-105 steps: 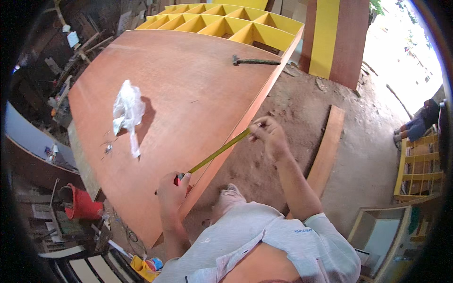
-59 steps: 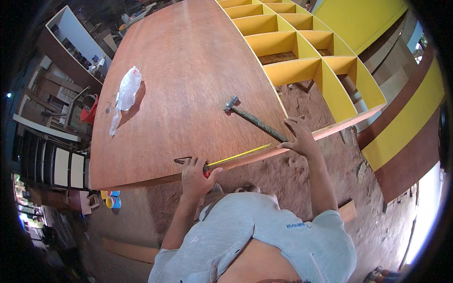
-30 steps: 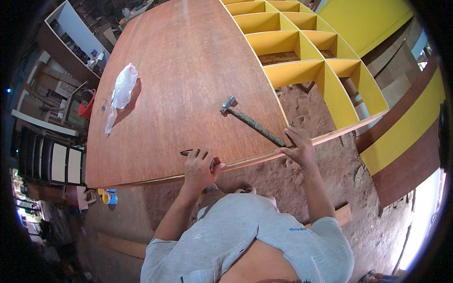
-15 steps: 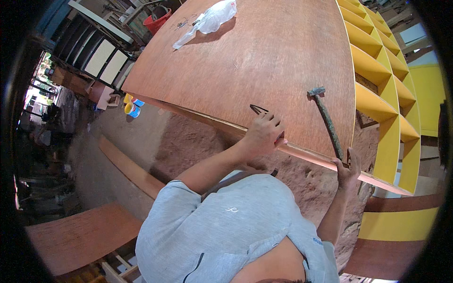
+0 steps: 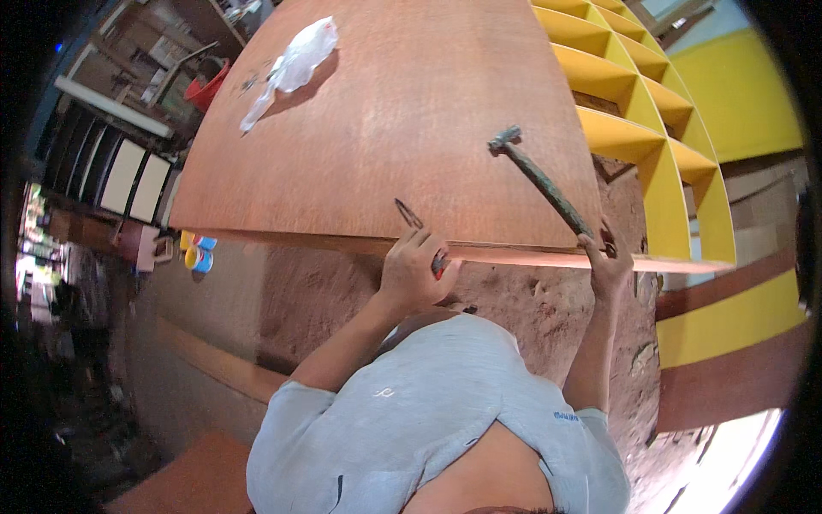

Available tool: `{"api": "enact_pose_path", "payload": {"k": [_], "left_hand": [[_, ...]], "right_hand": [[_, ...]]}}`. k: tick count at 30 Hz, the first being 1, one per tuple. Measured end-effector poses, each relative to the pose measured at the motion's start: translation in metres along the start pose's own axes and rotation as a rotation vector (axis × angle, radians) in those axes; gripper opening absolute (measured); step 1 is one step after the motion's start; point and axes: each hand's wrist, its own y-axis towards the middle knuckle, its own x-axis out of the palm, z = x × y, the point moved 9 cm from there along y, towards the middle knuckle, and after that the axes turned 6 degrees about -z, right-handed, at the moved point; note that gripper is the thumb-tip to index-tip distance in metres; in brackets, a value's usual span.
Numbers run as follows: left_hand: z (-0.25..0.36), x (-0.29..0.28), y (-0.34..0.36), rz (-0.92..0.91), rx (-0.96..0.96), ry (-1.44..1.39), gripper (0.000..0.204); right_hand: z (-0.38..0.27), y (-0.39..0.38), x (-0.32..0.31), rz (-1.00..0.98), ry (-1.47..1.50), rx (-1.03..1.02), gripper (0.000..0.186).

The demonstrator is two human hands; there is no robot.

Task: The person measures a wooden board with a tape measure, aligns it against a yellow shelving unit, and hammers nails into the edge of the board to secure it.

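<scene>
A large reddish-brown wooden panel (image 5: 385,154) spreads out in front of me. My left hand (image 5: 415,267) is closed at its near edge around pliers (image 5: 409,214). A narrow dark loop of the tool sticks out past the fingers, and a bit of red shows near the thumb; the rest is hidden. My right hand (image 5: 610,267) grips the same edge farther right, fingers bent up over the top. A hammer (image 5: 544,184) with a worn dark handle lies on the panel. Its handle end meets my right thumb and fingers; whether they pinch it is unclear.
A crumpled white plastic bag (image 5: 304,58) lies on the panel's far left, beside small dark bits, probably nails. Yellow open compartments (image 5: 638,141) adjoin the panel's right side. Paint buckets (image 5: 199,257) and a red tub (image 5: 207,86) stand left. Bare earth (image 5: 317,300) lies below.
The whole view has turned and shifted, so the panel's edge looks more level and things sit farther left. Both hands keep their places at the edge; the hammer stays by my right hand.
</scene>
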Motion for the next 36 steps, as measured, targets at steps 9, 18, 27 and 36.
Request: {"api": "enact_pose_path", "payload": {"k": [9,18,27,36], "left_hand": [[-0.051,0.075,-0.040,-0.535,-0.480,-0.610,0.036],[0.024,0.128,0.007,-0.684,-0.422,-0.925,0.040],[0.104,0.229,0.129,-0.659,-0.065,-1.055,0.037],[0.102,0.269,0.162,-0.665,-0.096,-1.270,0.032]], "right_hand": [[-0.115,0.036,-0.029,0.114,-0.113,-0.130,0.029],[-0.084,0.060,-0.032,0.058,0.389,0.005,0.031],[-0.078,0.050,-0.021,-0.150,0.208,0.010,0.031],[-0.072,0.060,-0.008,-0.257,0.079,0.058,0.031]]}}
